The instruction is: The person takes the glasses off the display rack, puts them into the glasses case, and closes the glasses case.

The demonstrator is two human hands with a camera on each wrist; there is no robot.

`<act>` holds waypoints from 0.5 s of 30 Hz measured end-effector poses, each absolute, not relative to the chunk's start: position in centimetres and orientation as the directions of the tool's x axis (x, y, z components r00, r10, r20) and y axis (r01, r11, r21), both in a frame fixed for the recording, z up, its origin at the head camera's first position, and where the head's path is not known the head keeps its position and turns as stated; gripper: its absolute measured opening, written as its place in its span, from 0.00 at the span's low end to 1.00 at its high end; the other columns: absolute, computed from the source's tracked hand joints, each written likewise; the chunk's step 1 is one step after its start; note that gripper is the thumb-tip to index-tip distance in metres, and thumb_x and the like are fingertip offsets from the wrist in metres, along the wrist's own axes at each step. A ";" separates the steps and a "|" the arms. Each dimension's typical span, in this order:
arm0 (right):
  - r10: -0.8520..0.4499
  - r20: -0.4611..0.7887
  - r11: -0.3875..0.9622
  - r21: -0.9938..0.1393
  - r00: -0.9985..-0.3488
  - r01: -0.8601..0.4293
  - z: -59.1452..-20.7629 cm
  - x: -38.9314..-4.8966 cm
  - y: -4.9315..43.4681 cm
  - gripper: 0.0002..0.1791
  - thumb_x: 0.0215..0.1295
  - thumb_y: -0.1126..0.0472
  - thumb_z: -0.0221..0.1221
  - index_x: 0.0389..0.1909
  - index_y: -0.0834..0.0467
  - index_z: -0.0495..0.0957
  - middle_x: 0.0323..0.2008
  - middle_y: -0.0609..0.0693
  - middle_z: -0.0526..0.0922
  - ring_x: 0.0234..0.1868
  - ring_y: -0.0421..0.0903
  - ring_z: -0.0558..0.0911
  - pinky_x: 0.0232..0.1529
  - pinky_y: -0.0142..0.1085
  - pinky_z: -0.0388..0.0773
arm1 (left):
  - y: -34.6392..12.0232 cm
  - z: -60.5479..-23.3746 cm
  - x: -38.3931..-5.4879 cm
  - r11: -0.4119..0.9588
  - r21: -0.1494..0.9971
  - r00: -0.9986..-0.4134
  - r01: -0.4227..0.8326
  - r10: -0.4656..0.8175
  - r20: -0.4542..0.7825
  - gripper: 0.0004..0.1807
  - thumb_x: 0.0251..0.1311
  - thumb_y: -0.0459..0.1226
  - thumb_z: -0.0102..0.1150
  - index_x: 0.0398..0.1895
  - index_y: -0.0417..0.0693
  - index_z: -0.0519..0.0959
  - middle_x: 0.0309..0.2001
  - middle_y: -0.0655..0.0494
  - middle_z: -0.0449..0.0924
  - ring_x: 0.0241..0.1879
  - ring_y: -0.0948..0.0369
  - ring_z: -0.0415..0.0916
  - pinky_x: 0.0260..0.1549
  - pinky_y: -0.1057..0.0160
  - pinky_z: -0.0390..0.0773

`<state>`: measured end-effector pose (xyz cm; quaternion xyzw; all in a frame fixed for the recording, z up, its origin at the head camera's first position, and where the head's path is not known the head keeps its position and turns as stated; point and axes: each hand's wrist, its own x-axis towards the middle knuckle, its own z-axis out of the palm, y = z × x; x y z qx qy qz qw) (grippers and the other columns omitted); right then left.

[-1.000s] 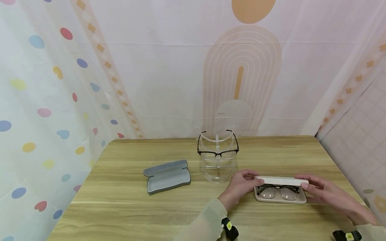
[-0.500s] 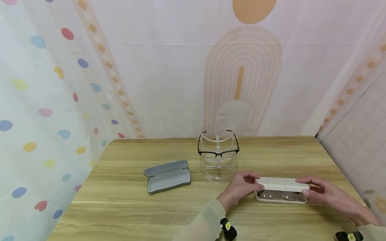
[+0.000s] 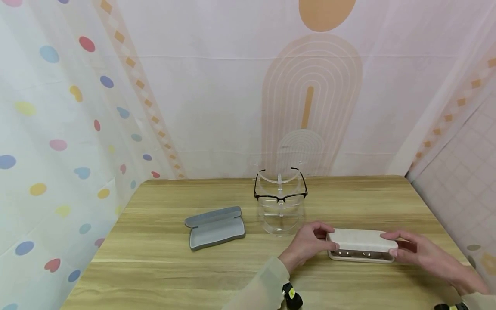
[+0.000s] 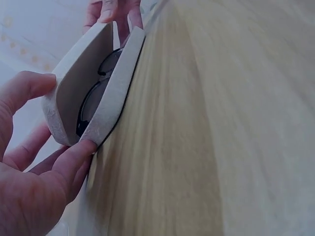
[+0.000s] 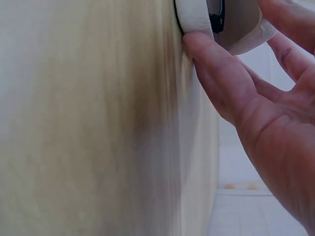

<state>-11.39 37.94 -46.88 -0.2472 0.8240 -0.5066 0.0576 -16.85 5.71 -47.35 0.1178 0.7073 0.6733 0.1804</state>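
Note:
A cream glasses case (image 3: 362, 239) lies on the right half of the table, its lid tilted most of the way down. Through the front gap in the left wrist view show dark-framed eyeglasses (image 4: 86, 108) inside. My left hand (image 3: 308, 243) holds the case's left end, thumb at the lid's front corner and fingers behind. At the right end, my right hand (image 3: 420, 249) grips the lid's corner between thumb and fingers. In the right wrist view, fingers (image 5: 221, 73) touch the end of the case's base.
A clear display stand (image 3: 280, 220) at the table's back middle bears black-framed eyeglasses (image 3: 280, 198). Left of it, a grey glasses case (image 3: 217, 232) lies with its lid up. Patterned curtains (image 3: 209, 94) hang behind the wooden table (image 3: 162, 275).
The cream case's lid has swung down and forward under both hands, covering most of the eyeglasses that showed inside. The grey case and the stand have not moved.

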 end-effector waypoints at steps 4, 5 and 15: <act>-0.426 0.181 0.412 -0.833 -0.886 -0.368 -47.1 -11.2 37.8 0.22 0.70 0.76 0.59 0.62 0.60 0.78 0.61 0.32 0.76 0.53 0.30 0.78 0.45 0.25 0.80 | 5.7 -47.4 -16.8 0.105 0.994 -0.910 -0.040 0.407 -0.080 0.20 0.44 0.23 0.77 0.43 0.43 0.86 0.42 0.63 0.84 0.41 0.69 0.78 0.45 0.71 0.79; -0.413 0.182 0.424 -0.829 -0.892 -0.365 -47.2 -11.1 37.7 0.21 0.70 0.76 0.59 0.62 0.59 0.78 0.60 0.32 0.76 0.53 0.29 0.77 0.45 0.24 0.79 | 5.6 -47.4 -16.8 0.117 0.993 -0.910 -0.033 0.408 -0.078 0.20 0.44 0.23 0.77 0.43 0.44 0.86 0.42 0.63 0.84 0.41 0.69 0.78 0.45 0.71 0.78; -0.350 0.196 0.493 -0.793 -0.916 -0.358 -47.4 -11.0 37.5 0.20 0.67 0.73 0.64 0.58 0.56 0.82 0.59 0.44 0.81 0.55 0.26 0.76 0.46 0.21 0.77 | 5.5 -47.7 -16.8 0.173 0.985 -0.909 0.017 0.413 -0.057 0.20 0.43 0.25 0.78 0.42 0.47 0.86 0.39 0.67 0.82 0.39 0.70 0.76 0.43 0.71 0.77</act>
